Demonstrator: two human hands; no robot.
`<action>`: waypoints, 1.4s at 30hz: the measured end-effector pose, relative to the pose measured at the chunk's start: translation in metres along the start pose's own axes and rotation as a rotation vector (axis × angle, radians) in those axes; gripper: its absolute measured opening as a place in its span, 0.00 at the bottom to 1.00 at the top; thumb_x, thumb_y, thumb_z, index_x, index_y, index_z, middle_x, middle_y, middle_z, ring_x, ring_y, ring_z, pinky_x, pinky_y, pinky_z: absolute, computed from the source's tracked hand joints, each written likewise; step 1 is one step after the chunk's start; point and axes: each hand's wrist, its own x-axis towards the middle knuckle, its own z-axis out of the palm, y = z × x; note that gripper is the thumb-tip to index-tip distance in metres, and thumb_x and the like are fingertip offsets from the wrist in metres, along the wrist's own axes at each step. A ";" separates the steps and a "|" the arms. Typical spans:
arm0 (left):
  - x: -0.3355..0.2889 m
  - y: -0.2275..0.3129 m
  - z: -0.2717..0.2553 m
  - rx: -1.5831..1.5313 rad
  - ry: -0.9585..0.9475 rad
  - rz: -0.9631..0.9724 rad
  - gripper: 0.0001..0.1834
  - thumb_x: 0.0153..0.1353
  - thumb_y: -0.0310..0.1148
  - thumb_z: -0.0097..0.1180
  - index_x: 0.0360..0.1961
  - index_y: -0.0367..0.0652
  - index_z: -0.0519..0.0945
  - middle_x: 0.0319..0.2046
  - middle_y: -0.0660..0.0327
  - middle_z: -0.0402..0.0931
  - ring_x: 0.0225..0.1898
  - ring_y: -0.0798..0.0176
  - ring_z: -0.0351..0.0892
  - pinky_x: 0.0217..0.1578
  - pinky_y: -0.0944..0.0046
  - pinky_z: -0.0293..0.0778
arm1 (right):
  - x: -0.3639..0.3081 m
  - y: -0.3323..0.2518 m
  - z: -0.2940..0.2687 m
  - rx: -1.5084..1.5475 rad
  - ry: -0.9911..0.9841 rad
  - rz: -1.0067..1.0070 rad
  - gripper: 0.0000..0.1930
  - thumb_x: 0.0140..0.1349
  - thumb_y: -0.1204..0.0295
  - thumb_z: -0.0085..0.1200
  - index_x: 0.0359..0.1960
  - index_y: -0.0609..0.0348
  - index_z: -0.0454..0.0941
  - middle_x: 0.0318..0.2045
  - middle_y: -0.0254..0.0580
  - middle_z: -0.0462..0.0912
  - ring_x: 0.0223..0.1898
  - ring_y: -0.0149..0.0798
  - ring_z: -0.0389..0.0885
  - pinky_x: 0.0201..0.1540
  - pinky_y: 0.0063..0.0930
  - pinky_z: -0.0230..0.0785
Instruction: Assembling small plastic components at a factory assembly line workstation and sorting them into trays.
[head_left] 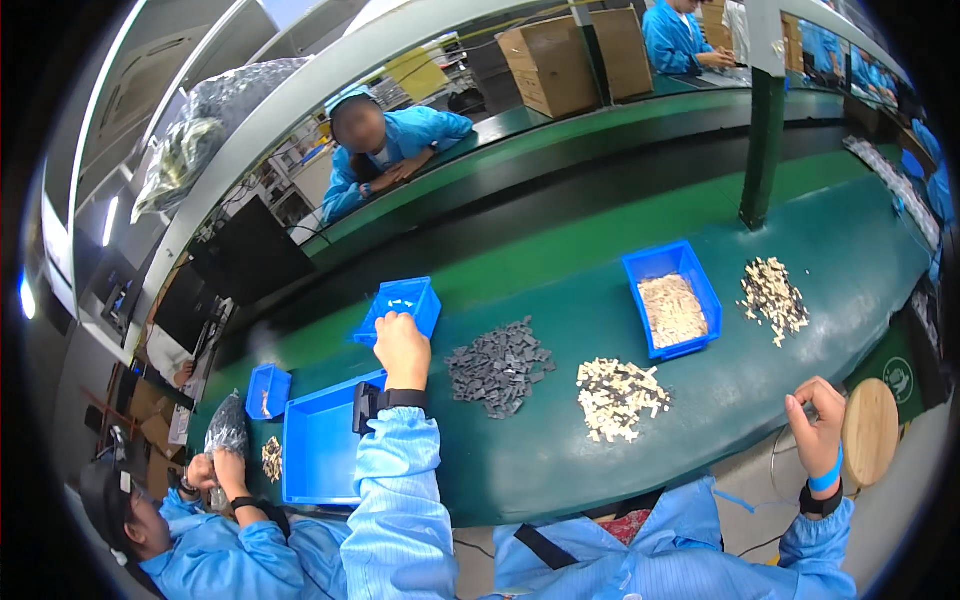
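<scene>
My left hand (pixel 403 350) reaches forward to the near edge of a small blue bin (pixel 427 307) with a few small white pieces (pixel 401 303) in it. Its fingers are curled together; whatever they hold, if anything, is hidden. Below that forearm lies a larger, shallow blue tray (pixel 318 440), partly covered by the wrist. My right hand (pixel 820 412) is raised off the table's near right edge, fingers bent in and thumb against them. I cannot make out anything in it. A pile of dark grey flat pieces (pixel 497 366) lies right of my left hand.
Mixed cream-and-black pieces lie in a near pile (pixel 615 398) and a far right pile (pixel 774 300). Between them stands a blue bin (pixel 705 290) of beige pieces. A green post (pixel 762 150) rises behind. At left, a co-worker (pixel 215 550) handles a plastic bag (pixel 228 425); a round wooden stool (pixel 871 432) stands right.
</scene>
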 end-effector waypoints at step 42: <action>-0.001 0.349 -0.325 -1.123 -0.570 1.313 0.09 0.41 0.19 0.61 0.27 0.34 0.77 0.28 0.53 0.75 0.31 0.50 0.74 0.35 0.57 0.71 | 0.075 0.023 -0.175 0.318 -0.066 -0.402 0.09 0.53 0.73 0.55 0.29 0.64 0.68 0.31 0.45 0.73 0.25 0.41 0.71 0.23 0.29 0.64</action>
